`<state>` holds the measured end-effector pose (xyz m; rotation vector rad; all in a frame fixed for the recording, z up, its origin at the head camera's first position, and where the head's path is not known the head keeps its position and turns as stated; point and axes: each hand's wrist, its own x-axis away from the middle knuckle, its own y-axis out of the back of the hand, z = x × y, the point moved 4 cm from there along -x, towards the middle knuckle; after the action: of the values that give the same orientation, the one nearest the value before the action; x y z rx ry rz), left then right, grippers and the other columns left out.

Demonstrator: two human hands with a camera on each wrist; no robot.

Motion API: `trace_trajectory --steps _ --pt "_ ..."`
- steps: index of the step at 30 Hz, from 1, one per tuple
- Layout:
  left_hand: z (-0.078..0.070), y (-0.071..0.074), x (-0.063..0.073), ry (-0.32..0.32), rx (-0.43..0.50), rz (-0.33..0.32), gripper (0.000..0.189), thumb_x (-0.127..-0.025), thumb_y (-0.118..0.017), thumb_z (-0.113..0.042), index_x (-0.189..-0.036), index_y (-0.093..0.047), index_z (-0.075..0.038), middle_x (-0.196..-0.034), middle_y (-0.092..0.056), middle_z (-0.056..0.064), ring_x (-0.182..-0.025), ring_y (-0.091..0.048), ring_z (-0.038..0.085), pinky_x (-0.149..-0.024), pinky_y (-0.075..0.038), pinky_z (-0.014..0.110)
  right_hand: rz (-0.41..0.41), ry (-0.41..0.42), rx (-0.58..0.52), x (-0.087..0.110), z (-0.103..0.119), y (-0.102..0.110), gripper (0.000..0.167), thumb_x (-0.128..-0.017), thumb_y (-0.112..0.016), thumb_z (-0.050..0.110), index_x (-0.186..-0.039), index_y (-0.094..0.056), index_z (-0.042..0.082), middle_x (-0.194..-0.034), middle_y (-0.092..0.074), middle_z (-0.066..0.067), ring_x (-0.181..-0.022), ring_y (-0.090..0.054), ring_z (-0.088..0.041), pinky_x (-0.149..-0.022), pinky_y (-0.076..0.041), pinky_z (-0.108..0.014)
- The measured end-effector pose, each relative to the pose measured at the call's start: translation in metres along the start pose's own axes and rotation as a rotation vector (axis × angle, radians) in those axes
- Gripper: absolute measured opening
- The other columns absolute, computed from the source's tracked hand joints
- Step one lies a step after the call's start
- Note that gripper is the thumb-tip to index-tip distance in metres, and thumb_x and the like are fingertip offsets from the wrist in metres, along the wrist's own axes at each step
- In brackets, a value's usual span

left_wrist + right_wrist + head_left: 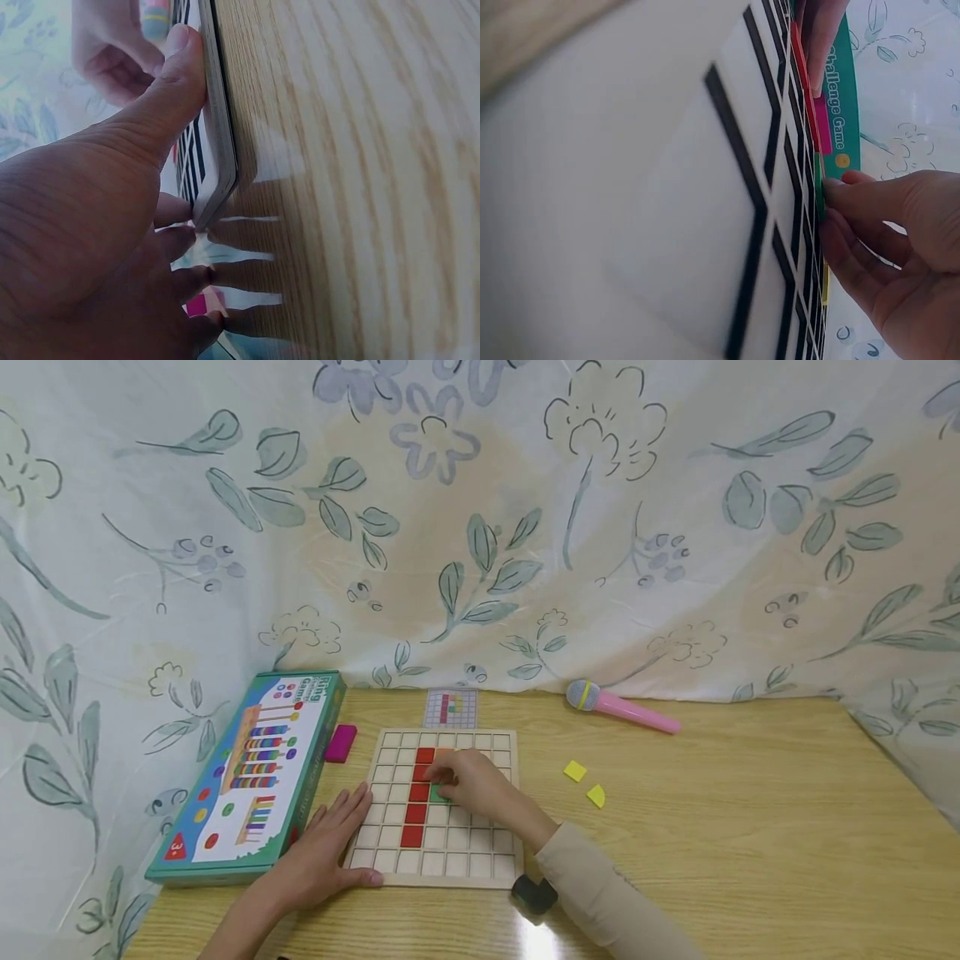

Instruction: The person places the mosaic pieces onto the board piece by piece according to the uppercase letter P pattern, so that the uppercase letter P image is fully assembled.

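Observation:
A wooden grid board (435, 882) lies flat, with a column of red square tiles (415, 814) in its cells. An orange tile (444, 750) shows at the top beside the reds, partly behind my right hand (480, 785). Curled fingers of that hand pinch at a green square tile (437, 795), low in the grid right of the red column; the right wrist view has thumb and fingertip at the green edge (820, 184). My left hand (318, 856) rests spread along the board's left edge, thumb (176, 67) lying over the near rim.
Behind the board lies a pattern card (451, 708). A game box (247, 777) and a magenta block (341, 743) are at the left. To the right are a yellow square (575, 770), a yellow quarter-round piece (596, 796) and a pink toy microphone (630, 707). A floral cloth hangs behind.

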<state>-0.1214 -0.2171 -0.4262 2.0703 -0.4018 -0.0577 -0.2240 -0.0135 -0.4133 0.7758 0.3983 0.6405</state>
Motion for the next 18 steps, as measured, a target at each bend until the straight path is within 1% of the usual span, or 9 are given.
trace_trajectory --steps 5,9,14,18 --pt "0.0 0.0 -0.001 0.002 0.003 0.004 0.111 -0.074 -0.074 -0.06 -0.154 -0.025 0.0 -0.162 -0.017 0.017 -0.146 -0.011 0.046 -0.114 -0.01 0.066 0.025 0.005 -0.045 0.005 -0.002 0.005 0.019 -0.089 -0.07 0.002 -0.107 -0.073 0.006 -0.099 -0.071 0.0 -0.09 -0.063 -0.009 -0.079 -0.052 -0.02" --pt "0.0 -0.001 -0.001 0.008 0.0 0.008 0.112 -0.073 -0.074 -0.061 -0.154 -0.025 -0.001 -0.162 -0.017 0.017 -0.146 -0.011 0.046 -0.114 -0.01 0.066 0.028 0.02 -0.053 0.015 -0.005 0.018 0.02 -0.09 -0.069 0.003 -0.11 -0.072 0.005 -0.1 -0.071 -0.001 -0.091 -0.062 -0.01 -0.08 -0.053 -0.022" --pt "0.001 -0.001 -0.001 0.006 0.003 0.005 0.113 -0.073 -0.074 -0.061 -0.154 -0.025 0.0 -0.162 -0.017 0.017 -0.146 -0.011 0.045 -0.114 -0.009 0.066 0.02 0.014 -0.03 0.037 -0.015 0.042 0.021 -0.091 -0.068 0.004 -0.112 -0.071 0.005 -0.102 -0.07 -0.002 -0.092 -0.062 -0.012 -0.081 -0.055 -0.027" --pt "0.002 -0.001 0.0 -0.003 0.003 -0.001 0.112 -0.073 -0.075 -0.06 -0.154 -0.025 0.0 -0.162 -0.017 0.018 -0.146 -0.011 0.046 -0.114 -0.01 0.066 -0.017 0.023 -0.012 0.058 -0.031 0.063 0.021 -0.09 -0.068 0.0 -0.111 -0.071 0.003 -0.1 -0.071 -0.005 -0.091 -0.063 -0.015 -0.079 -0.056 -0.029"
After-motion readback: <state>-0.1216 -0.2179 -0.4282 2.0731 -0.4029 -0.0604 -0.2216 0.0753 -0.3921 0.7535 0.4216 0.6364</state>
